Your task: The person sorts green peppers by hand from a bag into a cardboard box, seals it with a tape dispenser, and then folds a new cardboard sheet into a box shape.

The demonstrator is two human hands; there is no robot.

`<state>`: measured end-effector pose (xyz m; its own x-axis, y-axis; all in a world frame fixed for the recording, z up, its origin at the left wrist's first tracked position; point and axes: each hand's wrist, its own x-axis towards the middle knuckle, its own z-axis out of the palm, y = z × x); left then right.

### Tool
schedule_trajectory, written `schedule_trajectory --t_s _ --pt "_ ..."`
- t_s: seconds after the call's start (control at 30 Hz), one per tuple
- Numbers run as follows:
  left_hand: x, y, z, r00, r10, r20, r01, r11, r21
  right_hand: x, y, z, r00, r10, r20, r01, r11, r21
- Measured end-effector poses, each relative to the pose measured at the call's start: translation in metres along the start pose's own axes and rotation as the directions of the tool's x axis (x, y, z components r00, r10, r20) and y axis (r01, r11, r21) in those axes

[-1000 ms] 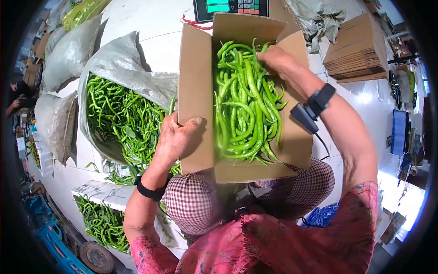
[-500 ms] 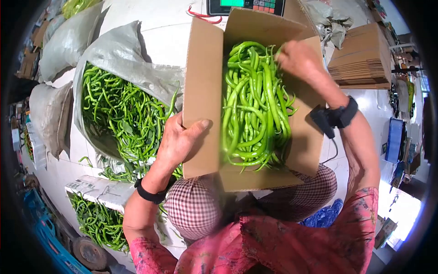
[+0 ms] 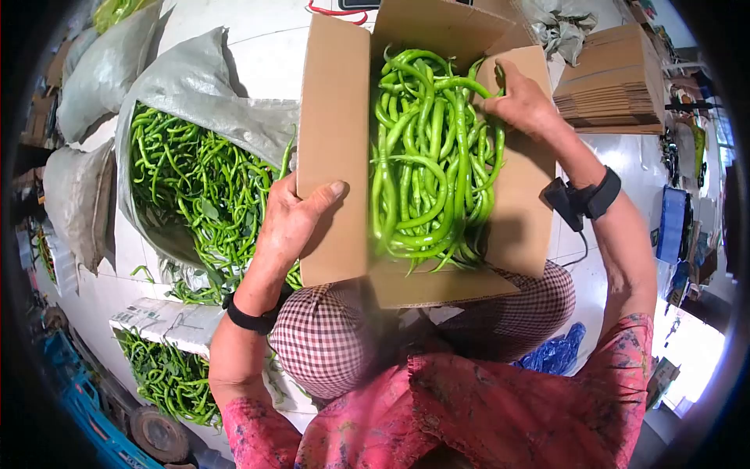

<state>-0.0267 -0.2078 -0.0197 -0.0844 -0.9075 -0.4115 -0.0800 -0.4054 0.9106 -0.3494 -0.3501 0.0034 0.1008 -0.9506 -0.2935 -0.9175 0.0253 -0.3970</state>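
A cardboard box (image 3: 334, 148) with raised flaps is in front of me, full of long green chili peppers (image 3: 422, 168). My left hand (image 3: 291, 215) is closed on the box's left flap, thumb on the inner face and fingers behind it. At the box's upper right, my right hand (image 3: 522, 100) is closed with a green chili pepper at its fingertips; a stem end sticks up beside the index finger. Left of the box, an open woven sack (image 3: 183, 78) lies on its side, with many loose peppers (image 3: 199, 180) spilling toward my knee.
A foam box (image 3: 168, 322) of peppers stands at lower left. Full sacks (image 3: 105, 86) line the left side. Flattened cartons (image 3: 613, 86) are stacked at the right. A red cord (image 3: 336, 12) lies near the top edge, and a blue plastic bag (image 3: 553, 352) is by my right knee.
The box sits slightly higher and farther left in view, and the scale is mostly out of frame. My right hand has shifted right and down relative to the box. My left hand keeps its hold.
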Motion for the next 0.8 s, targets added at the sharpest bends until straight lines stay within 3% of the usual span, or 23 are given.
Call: schedule_trajectory --t_s 0.03,0.1,0.17,0.3,0.4,0.5,0.53,0.57,0.7,0.77,0.8 --pt "0.000 0.000 0.002 1.000 0.008 -0.001 -0.008 1.000 -0.018 0.001 -0.001 0.003 0.996 0.082 -0.034 -0.083 0.996 -0.036" --pt "0.000 0.005 0.005 1.000 -0.004 0.002 0.004 1.000 0.006 -0.003 -0.016 0.024 0.996 -0.083 -0.013 0.084 0.993 0.080" --pt "-0.003 0.009 0.008 1.000 -0.017 0.011 0.016 0.999 0.036 0.009 -0.026 0.023 0.997 -0.013 0.072 0.008 0.998 0.057" --pt "-0.002 0.006 0.003 0.999 -0.022 -0.029 0.023 0.999 0.024 0.023 0.002 0.041 0.999 -0.037 0.019 0.038 0.998 -0.048" --pt "-0.004 0.016 0.017 0.999 -0.018 -0.027 0.018 1.000 0.011 0.013 0.004 0.049 0.985 -0.165 -0.045 0.164 0.986 -0.013" --pt "-0.004 0.014 0.011 0.999 0.009 -0.032 -0.007 0.997 0.077 0.014 -0.007 0.056 0.976 -0.165 -0.142 0.111 0.938 -0.327" --pt "-0.003 0.015 0.010 0.999 -0.039 -0.014 0.039 0.998 0.046 0.016 -0.007 0.060 0.984 -0.156 -0.091 0.110 0.916 -0.385" --pt "-0.002 0.018 0.010 0.997 -0.074 0.010 0.074 0.997 0.014 0.016 -0.005 0.065 0.985 -0.146 -0.088 0.102 0.918 -0.383" --pt "-0.006 0.009 0.005 0.999 0.024 -0.044 -0.024 1.000 0.007 0.016 -0.007 0.073 0.959 -0.180 -0.218 0.116 0.954 -0.277" --pt "-0.009 0.005 0.003 1.000 0.002 -0.026 -0.001 1.000 0.022 0.008 -0.014 0.050 0.854 -0.376 -0.359 0.263 0.908 -0.326" --pt "-0.009 0.006 0.004 1.000 0.000 -0.027 0.000 1.000 0.031 -0.005 -0.024 0.033 0.822 -0.497 -0.278 0.379 0.842 -0.384"
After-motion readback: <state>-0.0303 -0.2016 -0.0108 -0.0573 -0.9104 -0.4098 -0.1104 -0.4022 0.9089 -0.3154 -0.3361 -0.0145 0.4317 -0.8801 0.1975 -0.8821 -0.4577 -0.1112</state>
